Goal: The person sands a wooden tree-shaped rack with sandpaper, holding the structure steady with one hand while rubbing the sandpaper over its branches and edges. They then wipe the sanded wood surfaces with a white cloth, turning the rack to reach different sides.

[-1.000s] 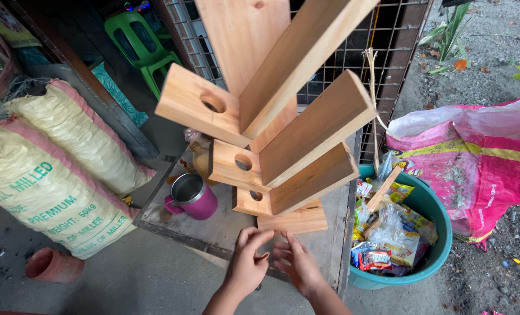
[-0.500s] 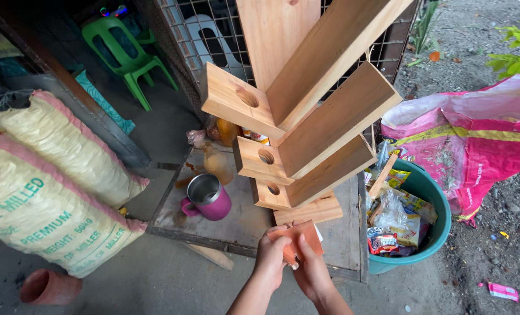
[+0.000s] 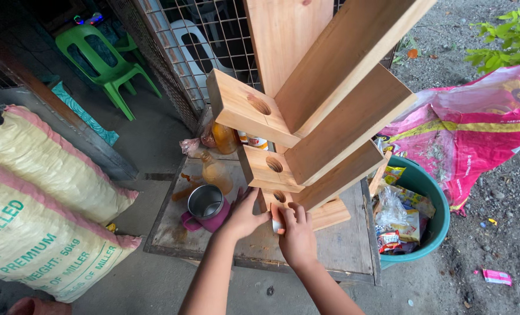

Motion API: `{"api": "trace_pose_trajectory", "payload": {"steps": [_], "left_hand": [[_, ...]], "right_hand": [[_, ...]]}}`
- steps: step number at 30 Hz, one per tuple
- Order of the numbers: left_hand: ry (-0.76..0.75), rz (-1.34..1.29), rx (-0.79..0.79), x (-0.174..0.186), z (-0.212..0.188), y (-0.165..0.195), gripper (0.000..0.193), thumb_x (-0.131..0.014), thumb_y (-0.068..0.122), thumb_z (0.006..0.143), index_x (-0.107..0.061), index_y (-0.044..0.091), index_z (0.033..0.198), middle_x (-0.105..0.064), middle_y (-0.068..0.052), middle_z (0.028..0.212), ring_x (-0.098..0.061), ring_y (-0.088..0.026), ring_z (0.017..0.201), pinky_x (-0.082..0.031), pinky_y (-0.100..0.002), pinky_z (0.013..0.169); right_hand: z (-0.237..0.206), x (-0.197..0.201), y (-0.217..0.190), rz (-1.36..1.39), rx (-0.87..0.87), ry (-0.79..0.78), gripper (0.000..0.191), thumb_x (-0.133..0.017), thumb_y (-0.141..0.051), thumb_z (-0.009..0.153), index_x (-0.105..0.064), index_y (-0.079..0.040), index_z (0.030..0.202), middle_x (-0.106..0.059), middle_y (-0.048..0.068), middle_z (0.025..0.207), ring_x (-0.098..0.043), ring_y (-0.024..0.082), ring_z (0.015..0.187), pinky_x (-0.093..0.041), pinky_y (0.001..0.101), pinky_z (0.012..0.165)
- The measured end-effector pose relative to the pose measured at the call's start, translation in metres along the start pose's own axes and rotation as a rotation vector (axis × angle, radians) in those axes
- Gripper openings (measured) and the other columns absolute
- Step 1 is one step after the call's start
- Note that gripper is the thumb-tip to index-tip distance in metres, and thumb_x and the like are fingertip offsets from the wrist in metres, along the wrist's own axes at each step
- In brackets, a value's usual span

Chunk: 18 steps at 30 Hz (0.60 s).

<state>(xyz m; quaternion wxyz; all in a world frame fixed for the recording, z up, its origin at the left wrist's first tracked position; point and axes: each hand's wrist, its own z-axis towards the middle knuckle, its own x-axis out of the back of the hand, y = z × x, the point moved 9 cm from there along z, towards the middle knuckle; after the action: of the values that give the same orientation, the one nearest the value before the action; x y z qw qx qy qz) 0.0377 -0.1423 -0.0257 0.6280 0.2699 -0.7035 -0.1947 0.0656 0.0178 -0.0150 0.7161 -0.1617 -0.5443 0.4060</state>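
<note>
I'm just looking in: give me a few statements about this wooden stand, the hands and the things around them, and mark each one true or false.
1. Both hands are at the base of the wooden stand. True: left hand, right hand.
2. The metal cup lies tipped over. False: it stands upright, open mouth up.
3. The green tub holds wrappers and packets. True.
4. The plastic chair is red. False: it is green.
5. The big sacks lie right of the low table. False: left.

Left hand (image 3: pixel 243 214), right hand (image 3: pixel 296 234) together
</note>
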Motion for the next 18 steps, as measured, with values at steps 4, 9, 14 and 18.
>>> {"api": "trace_pose_trajectory", "payload": {"steps": [4,9,14,18], "left_hand": [[0.108,-0.235,-0.21,0.022,0.006,0.011,0.089,-0.089,0.014,0.061,-0.053,0.01,0.142,-0.053,-0.013,0.149,-0.049,-0.031,0.14,-0.041,-0.038,0.113],[0.166,-0.225,-0.155,0.017,-0.012,0.015,0.086,-0.091,0.011,0.055,-0.06,0.011,0.135,-0.061,-0.011,0.132,-0.057,-0.03,0.127,-0.048,-0.038,0.104],[0.29,-0.139,-0.134,0.01,-0.044,0.037,0.074,-0.089,0.016,0.061,-0.063,0.012,0.13,-0.061,-0.009,0.134,-0.054,-0.032,0.128,-0.046,-0.04,0.105],[0.367,-0.074,-0.08,0.003,-0.057,0.047,0.081,-0.088,0.017,0.062,-0.057,0.011,0.137,-0.058,-0.009,0.139,-0.051,-0.033,0.128,-0.045,-0.041,0.106]], "right_hand": [[-0.007,0.007,-0.009,0.044,0.238,-0.094,0.076,-0.078,-0.003,0.067,-0.052,-0.008,0.138,-0.051,0.015,0.138,-0.05,0.042,0.115,-0.044,0.0495,0.1],[-0.014,0.023,-0.004,0.125,0.289,-0.153,0.081,-0.075,-0.006,0.074,-0.051,-0.015,0.151,-0.053,0.012,0.142,-0.05,0.038,0.127,-0.044,0.0458,0.108],[-0.02,0.027,0.004,0.172,0.208,-0.285,0.082,-0.085,-0.011,0.074,-0.051,-0.018,0.149,-0.05,0.018,0.133,-0.047,0.039,0.122,-0.041,0.0452,0.107],[-0.023,0.029,0.019,0.127,0.15,-0.35,0.094,-0.08,0.001,0.061,-0.052,-0.02,0.149,-0.05,0.017,0.128,-0.049,0.036,0.122,-0.043,0.0404,0.107]]}}
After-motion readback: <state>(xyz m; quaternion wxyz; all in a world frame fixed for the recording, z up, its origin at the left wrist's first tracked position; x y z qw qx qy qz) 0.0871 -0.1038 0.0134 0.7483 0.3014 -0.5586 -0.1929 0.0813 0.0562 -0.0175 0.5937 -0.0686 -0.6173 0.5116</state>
